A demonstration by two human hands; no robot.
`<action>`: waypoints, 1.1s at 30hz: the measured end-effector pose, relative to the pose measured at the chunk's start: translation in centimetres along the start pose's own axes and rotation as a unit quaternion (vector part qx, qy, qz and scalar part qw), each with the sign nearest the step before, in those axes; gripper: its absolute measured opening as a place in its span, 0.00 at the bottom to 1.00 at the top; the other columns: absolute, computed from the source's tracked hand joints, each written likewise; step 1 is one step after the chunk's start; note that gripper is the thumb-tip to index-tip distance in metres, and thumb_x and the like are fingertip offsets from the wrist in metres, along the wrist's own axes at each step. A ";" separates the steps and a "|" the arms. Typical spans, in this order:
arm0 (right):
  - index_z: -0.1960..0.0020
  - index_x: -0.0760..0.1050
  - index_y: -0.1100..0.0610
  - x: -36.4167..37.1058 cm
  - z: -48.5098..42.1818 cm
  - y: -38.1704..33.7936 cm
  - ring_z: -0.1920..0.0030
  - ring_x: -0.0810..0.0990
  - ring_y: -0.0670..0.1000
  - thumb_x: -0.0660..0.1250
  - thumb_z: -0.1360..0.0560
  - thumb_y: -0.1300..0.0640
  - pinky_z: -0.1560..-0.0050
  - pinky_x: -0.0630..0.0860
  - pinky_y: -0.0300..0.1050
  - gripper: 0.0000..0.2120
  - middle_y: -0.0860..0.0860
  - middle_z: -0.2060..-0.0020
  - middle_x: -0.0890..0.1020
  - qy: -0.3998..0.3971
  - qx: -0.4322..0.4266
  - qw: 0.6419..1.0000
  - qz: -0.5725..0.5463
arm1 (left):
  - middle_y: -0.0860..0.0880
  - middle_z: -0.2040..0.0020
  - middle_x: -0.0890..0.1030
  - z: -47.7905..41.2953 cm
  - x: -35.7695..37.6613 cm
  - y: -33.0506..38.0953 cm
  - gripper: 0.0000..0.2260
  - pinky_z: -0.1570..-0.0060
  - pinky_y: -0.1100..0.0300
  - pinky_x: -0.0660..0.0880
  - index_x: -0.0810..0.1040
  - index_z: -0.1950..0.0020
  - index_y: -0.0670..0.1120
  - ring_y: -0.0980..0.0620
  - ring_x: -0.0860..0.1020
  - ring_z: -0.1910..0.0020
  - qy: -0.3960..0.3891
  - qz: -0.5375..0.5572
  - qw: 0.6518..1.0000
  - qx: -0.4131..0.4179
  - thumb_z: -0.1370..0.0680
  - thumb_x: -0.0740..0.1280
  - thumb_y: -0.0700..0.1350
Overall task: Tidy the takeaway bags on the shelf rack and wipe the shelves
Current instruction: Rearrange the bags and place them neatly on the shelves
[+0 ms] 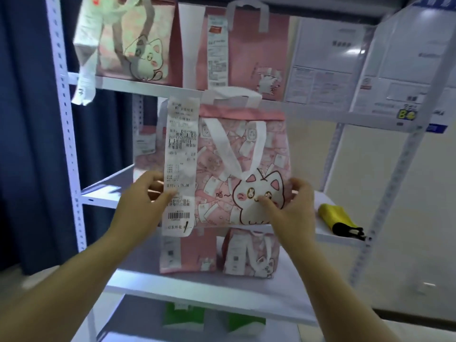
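A pink takeaway bag (237,149) with a white cat print, white handles and a long receipt (181,154) stands upright at the front of the middle shelf (106,191) of the white rack. My left hand (143,198) grips its lower left side, thumb on the receipt. My right hand (292,206) grips its lower right side, thumb on the cat's face. Another pink bag (145,154) stands behind it on the left. Two more pink bags (138,40) (246,50) stand on the upper shelf.
A yellow and black cloth (338,220) lies at the right end of the middle shelf. Two small pink bags (182,255) (251,253) sit on the shelf below. Green bags (182,314) stand on the lowest shelf. A dark blue curtain (27,119) hangs at left.
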State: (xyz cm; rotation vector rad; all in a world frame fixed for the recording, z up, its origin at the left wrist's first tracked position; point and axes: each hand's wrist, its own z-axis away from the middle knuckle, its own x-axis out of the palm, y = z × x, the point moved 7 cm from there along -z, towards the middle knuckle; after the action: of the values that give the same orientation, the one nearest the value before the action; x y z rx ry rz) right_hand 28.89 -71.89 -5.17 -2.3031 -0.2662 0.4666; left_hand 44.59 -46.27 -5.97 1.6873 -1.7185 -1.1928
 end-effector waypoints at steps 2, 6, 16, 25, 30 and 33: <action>0.37 0.65 0.55 2.0 0.2 0.4 0.46 0.73 0.50 0.77 0.36 0.50 0.48 0.76 0.41 0.33 0.47 0.47 0.70 -0.028 0.001 1.000 -0.009 | 0.55 0.56 0.82 0.0 -0.9 -1.5 0.05 0.64 0.56 0.79 0.75 0.53 0.55 0.58 0.81 0.61 0.013 -0.016 0.999 -0.024 0.25 0.68 0.46; 0.37 0.65 0.56 4.5 0.1 1.3 0.46 0.71 0.47 0.76 0.34 0.54 0.48 0.72 0.31 0.31 0.45 0.48 0.68 -0.062 0.013 0.997 -0.031 | 0.55 0.56 0.82 -0.3 -1.4 -3.3 0.06 0.66 0.59 0.78 0.74 0.52 0.54 0.57 0.81 0.59 0.018 -0.030 0.998 -0.050 0.25 0.69 0.46; 0.43 0.67 0.52 1.3 -2.1 9.1 0.46 0.77 0.50 0.76 0.36 0.57 0.46 0.77 0.51 0.26 0.50 0.46 0.75 -0.044 0.097 0.994 -0.029 | 0.55 0.55 0.81 -1.6 7.9 -3.8 0.08 0.64 0.58 0.78 0.73 0.54 0.58 0.55 0.81 0.58 -0.038 -0.009 0.998 -0.054 0.26 0.70 0.47; 0.45 0.71 0.58 -6.6 -5.2 16.0 0.49 0.76 0.55 0.68 0.28 0.54 0.50 0.77 0.55 0.14 0.54 0.48 0.75 0.021 0.121 0.991 0.051 | 0.59 0.59 0.82 -2.4 19.2 -2.2 0.10 0.64 0.61 0.74 0.73 0.57 0.61 0.60 0.80 0.60 -0.104 0.006 0.994 -0.033 0.26 0.70 0.46; 0.50 0.67 0.50 -9.9 -6.4 17.9 0.56 0.78 0.45 0.65 0.24 0.54 0.68 0.72 0.30 0.07 0.45 0.55 0.76 0.077 0.133 0.987 0.042 | 0.65 0.61 0.81 -3.0 23.7 -1.2 0.08 0.69 0.73 0.71 0.74 0.57 0.60 0.67 0.79 0.62 -0.143 0.020 0.989 -0.015 0.26 0.69 0.47; 0.47 0.67 0.51 -11.5 -7.4 18.6 0.55 0.79 0.48 0.65 0.24 0.52 0.62 0.78 0.45 0.08 0.45 0.55 0.76 0.101 0.146 0.982 0.058 | 0.60 0.59 0.82 -3.7 26.2 -0.4 0.07 0.65 0.72 0.72 0.74 0.54 0.58 0.65 0.80 0.60 -0.164 0.028 0.986 0.003 0.25 0.68 0.46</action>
State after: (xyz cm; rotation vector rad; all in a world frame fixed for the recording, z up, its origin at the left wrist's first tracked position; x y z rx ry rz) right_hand 22.36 -93.29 -10.92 -2.0645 0.0353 0.3021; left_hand 43.89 -72.27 -10.83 1.4977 -1.9448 -1.5078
